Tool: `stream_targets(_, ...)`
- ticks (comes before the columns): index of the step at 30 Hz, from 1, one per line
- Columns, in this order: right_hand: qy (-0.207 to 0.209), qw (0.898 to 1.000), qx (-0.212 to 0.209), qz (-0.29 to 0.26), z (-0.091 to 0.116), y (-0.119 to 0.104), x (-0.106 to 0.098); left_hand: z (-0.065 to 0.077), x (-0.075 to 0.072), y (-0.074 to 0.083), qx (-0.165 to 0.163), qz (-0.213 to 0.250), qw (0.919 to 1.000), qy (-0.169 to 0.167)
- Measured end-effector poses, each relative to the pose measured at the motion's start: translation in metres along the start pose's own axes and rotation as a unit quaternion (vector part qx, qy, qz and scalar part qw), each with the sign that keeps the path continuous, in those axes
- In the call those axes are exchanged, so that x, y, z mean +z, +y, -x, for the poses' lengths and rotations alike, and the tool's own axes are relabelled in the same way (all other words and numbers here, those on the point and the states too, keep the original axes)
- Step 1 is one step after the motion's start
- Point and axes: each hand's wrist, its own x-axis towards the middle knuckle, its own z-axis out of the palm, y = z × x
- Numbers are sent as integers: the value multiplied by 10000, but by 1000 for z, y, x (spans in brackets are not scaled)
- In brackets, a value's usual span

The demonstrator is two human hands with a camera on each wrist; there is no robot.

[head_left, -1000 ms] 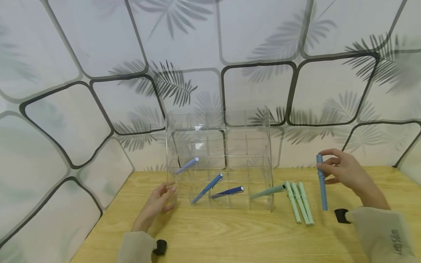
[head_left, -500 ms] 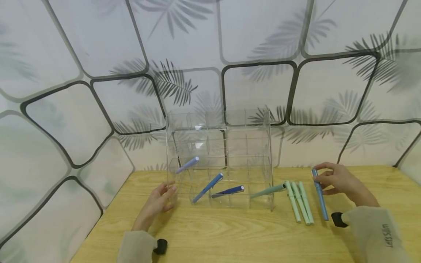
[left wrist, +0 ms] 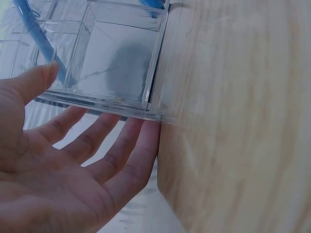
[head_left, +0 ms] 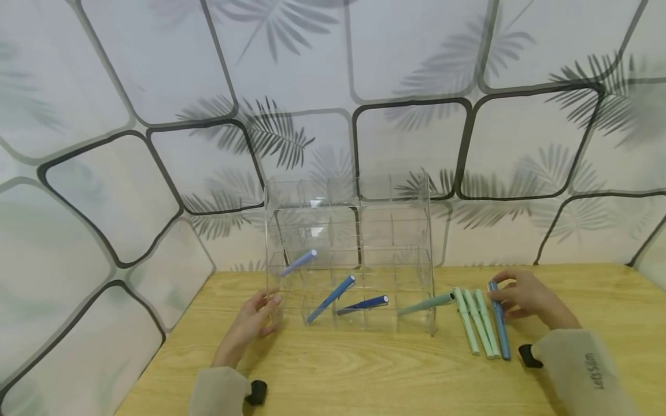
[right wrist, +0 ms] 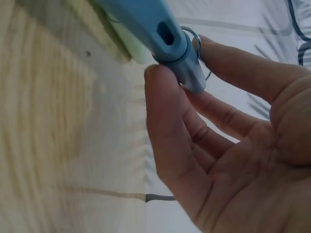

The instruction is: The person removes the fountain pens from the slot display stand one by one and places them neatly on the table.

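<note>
In the head view my right hand [head_left: 531, 297] pinches the top of a blue capped pen [head_left: 500, 329], its lower end slanting down beside several light green pens on the table. The right wrist view shows thumb and fingertips at the clip end of this blue pen [right wrist: 146, 24]. My left hand [head_left: 250, 323] holds the left side of a clear acrylic pen rack [head_left: 377, 320]. In the left wrist view its thumb lies over the front of the rack and the fingers [left wrist: 138, 145] press against the side wall.
Lilac [head_left: 299, 263], blue [head_left: 331, 299] and dark blue [head_left: 362, 304] pens lean in the rack's lower compartments. A green pen [head_left: 426, 303] sticks out toward the right side. The light green pens [head_left: 478, 323] lie side by side on the wooden table [head_left: 364, 375]. A patterned curtain [head_left: 411, 144] hangs behind.
My right hand has moved left and down with the blue pen, bringing it from apart to beside the light green pens. The left hand stays at the rack.
</note>
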Motion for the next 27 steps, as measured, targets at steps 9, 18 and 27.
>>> stream_targets(9, 79, 9985, 226, 485, -2, 1, 7, 2, 0, 0, 38, -61, 10000, 13)
stream_targets(18, 26, 9973, 319, 666, -4, 1, 10, 3, 0, -2, 12, -77, 10000, 26)
stream_targets(27, -41, 9978, 252, 618, -3, 0, 12, 3, 0, -2, 10, -90, 10000, 5)
